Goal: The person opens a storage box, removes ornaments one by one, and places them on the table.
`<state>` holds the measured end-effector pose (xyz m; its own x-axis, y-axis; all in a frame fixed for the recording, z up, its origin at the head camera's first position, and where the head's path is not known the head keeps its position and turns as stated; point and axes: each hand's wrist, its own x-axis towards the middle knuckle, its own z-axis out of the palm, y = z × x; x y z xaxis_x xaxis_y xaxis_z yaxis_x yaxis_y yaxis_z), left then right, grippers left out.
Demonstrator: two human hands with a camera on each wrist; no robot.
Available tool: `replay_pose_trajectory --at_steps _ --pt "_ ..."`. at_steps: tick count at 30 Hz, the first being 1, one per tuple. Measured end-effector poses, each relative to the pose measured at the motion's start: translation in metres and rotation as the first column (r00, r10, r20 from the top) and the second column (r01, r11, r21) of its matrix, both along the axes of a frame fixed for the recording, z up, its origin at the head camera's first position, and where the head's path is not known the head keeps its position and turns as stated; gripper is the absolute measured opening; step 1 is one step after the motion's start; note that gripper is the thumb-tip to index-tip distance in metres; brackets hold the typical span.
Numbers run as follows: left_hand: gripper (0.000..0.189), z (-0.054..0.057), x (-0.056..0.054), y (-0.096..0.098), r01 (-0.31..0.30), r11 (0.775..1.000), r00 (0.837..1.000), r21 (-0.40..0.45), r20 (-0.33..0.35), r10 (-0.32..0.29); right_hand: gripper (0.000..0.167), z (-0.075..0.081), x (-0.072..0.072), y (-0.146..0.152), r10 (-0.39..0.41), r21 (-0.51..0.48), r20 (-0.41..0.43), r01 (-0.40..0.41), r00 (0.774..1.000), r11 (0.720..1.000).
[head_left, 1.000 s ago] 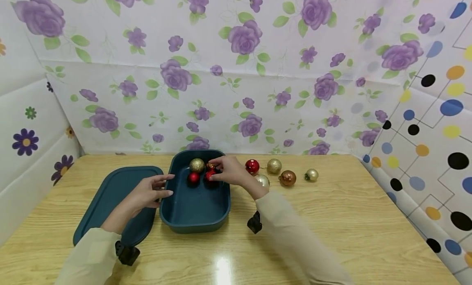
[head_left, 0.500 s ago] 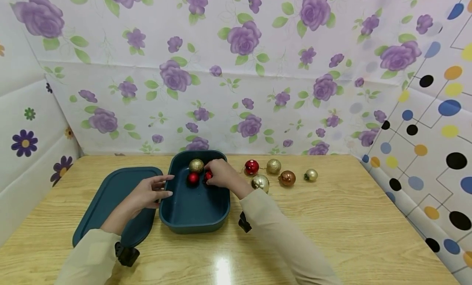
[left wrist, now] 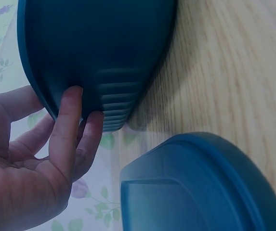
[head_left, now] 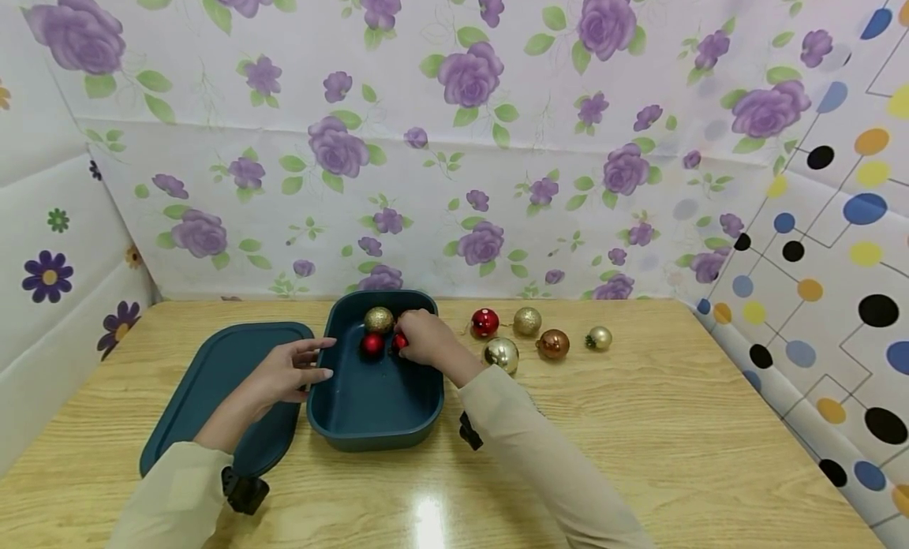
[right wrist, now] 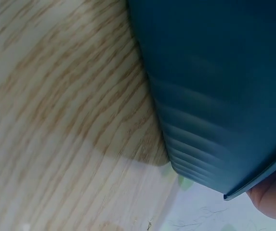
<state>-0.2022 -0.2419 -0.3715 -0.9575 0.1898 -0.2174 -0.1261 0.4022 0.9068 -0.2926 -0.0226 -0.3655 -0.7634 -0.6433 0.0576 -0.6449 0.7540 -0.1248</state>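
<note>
A dark teal rectangular container (head_left: 376,407) stands on the table. My left hand (head_left: 284,371) grips its left rim, with fingers (left wrist: 65,125) against the outer wall and others over the edge. Inside, at the back, sit a gold glitter Christmas ball (head_left: 379,320) and a red Christmas ball (head_left: 372,345). My right hand (head_left: 428,337) reaches into the container's back right, knuckles up. Another red ball (head_left: 400,341) peeks out at its thumb side. Its fingertips are hidden, so what it holds does not show. The right wrist view has mostly the container's outer wall (right wrist: 215,96).
The matching teal lid (head_left: 213,383) lies left of the container. Right of it rest several Christmas balls: a white-dotted red one (head_left: 485,323), a glitter gold one (head_left: 527,321), a shiny gold one (head_left: 501,355), a bronze one (head_left: 553,344) and a small gold one (head_left: 600,337).
My right hand has moved slightly left and lower into the container, and now covers the bronze ball that showed between its fingers. The left hand has stayed at the rim.
</note>
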Motion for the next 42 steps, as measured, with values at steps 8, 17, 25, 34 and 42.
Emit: replay_pose_trajectory --at_steps 8,17,25,34,42 --pt "0.063 0.000 0.000 0.000 0.008 1.000 1.000 0.011 0.011 -0.008 0.026 -0.002 0.000 0.005 0.057 -0.043 -0.030 -0.058 0.998 0.997" --pt "0.063 0.000 0.000 0.000 0.001 1.000 1.000 0.003 0.009 -0.001 0.035 0.004 0.010 0.014 0.133 -0.163 0.007 -0.130 0.991 0.978" --pt "0.062 0.000 0.000 0.000 0.002 1.000 1.000 -0.005 0.004 -0.002 0.036 0.013 0.020 0.035 0.159 -0.325 0.060 -0.131 0.986 0.937" --pt "0.063 -0.001 -0.001 0.000 0.004 1.000 1.000 -0.008 0.008 -0.004 0.038 0.025 0.027 0.078 0.175 -0.579 0.202 -0.026 0.964 0.815" --pt "0.063 -0.001 -0.002 0.000 0.002 1.000 1.000 -0.002 0.005 -0.002 0.041 0.033 0.026 0.131 0.128 -0.642 0.243 0.061 0.962 0.764"
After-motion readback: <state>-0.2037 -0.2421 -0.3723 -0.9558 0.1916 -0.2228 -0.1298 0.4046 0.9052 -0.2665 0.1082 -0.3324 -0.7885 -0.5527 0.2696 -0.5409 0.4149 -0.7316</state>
